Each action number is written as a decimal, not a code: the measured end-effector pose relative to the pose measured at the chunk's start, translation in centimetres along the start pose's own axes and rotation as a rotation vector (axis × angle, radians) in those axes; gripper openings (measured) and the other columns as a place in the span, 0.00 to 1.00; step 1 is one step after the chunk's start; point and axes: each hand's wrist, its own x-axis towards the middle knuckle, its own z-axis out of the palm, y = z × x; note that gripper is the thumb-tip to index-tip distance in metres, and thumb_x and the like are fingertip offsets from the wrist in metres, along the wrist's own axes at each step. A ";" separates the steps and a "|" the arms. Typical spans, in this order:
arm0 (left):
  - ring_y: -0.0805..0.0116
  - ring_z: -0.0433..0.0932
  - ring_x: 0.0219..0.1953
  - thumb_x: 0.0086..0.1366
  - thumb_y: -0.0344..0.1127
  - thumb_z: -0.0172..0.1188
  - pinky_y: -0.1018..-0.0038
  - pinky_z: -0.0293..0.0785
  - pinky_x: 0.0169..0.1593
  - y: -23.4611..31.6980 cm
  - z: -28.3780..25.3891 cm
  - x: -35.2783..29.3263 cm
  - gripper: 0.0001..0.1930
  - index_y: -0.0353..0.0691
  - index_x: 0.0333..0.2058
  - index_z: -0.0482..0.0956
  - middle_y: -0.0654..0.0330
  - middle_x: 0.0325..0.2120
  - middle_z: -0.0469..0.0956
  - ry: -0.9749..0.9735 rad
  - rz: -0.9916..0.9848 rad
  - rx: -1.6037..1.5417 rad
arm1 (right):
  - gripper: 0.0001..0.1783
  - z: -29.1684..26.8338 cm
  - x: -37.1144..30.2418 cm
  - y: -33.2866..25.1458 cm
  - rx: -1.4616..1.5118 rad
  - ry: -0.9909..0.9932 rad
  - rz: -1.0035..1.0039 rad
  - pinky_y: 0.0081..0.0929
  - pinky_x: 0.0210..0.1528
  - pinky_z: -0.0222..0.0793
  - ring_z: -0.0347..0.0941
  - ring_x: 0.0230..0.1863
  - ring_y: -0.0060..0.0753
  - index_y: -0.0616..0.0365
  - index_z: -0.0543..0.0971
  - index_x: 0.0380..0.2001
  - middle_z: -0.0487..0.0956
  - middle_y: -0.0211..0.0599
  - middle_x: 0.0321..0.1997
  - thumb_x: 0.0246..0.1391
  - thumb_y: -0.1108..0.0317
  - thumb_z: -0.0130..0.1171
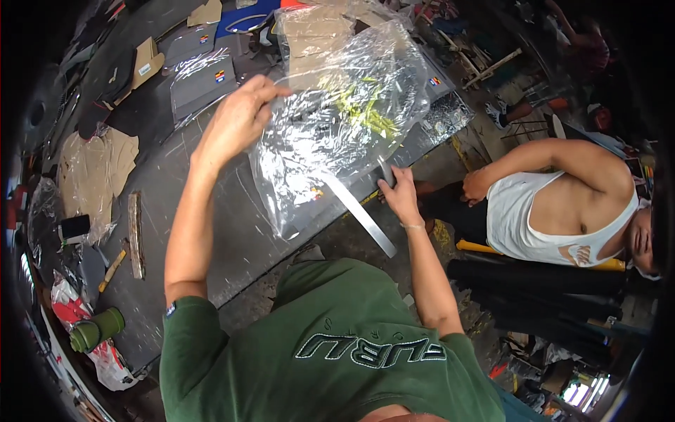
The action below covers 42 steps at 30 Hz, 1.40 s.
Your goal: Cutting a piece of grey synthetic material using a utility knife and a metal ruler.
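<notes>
A large clear plastic bag [344, 123] spreads over the middle of the dark work table, crumpled and shiny, with a yellow-green print. My left hand [239, 116] is at its left side, fingers curled and closed on the plastic near the upper edge. Beside the lower right edge of the bag, my right hand [403, 197] is closed on a small dark tool [385, 170] with a shiny edge, its kind unclear. A flat metal strip [362, 214] like a ruler slants from the plastic out past the table's near edge. Its upper end meets the plastic.
Grey flat pieces [204, 84] with small coloured labels lie behind my left hand. Brown paper in plastic [98, 169], a wooden stick [136, 235], a hammer-like tool [114, 267] and a green roll [97, 329] are at the left. A person in a white top [541, 218] sits close by on the right.
</notes>
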 end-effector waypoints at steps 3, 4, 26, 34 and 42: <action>0.51 0.80 0.44 0.63 0.19 0.53 0.63 0.76 0.50 0.1 0.6 -2.3 0.22 0.42 0.53 0.82 0.52 0.47 0.78 0.003 -0.001 0.000 | 0.29 1.8 3.3 -0.6 -0.072 -0.111 0.078 0.45 0.54 0.73 0.76 0.48 0.61 0.66 0.80 0.51 0.75 0.54 0.52 0.49 0.61 0.74; 0.53 0.80 0.44 0.64 0.20 0.54 0.64 0.76 0.49 0.6 0.7 -3.0 0.21 0.42 0.54 0.82 0.53 0.47 0.78 0.003 -0.071 -0.045 | 0.29 2.7 4.1 -0.1 -0.068 -0.109 0.082 0.45 0.54 0.73 0.76 0.48 0.61 0.66 0.80 0.51 0.75 0.54 0.52 0.49 0.61 0.74; 0.56 0.81 0.50 0.69 0.31 0.63 0.64 0.78 0.54 6.4 10.1 -8.0 0.21 0.48 0.60 0.78 0.54 0.50 0.80 0.071 -0.014 -0.328 | 0.30 -11.8 -2.3 -9.3 1.074 0.100 0.254 0.40 0.54 0.79 0.81 0.52 0.47 0.68 0.69 0.64 0.78 0.52 0.60 0.69 0.57 0.58; 0.67 0.78 0.53 0.72 0.41 0.64 0.67 0.74 0.59 10.1 15.2 -10.8 0.36 0.40 0.72 0.58 0.55 0.56 0.78 -0.069 -0.343 -0.905 | 0.16 -18.7 -7.8 -11.8 0.898 -0.135 -0.067 0.40 0.55 0.78 0.83 0.50 0.44 0.69 0.78 0.53 0.84 0.53 0.47 0.70 0.68 0.56; 0.63 0.65 0.69 0.60 0.58 0.72 0.62 0.62 0.69 16.1 19.8 -15.6 0.53 0.35 0.72 0.54 0.53 0.67 0.66 0.024 -0.285 -1.391 | 0.13 -23.0 -13.9 -10.9 1.129 -0.602 -0.247 0.35 0.58 0.73 0.83 0.50 0.39 0.67 0.81 0.49 0.86 0.46 0.43 0.68 0.70 0.57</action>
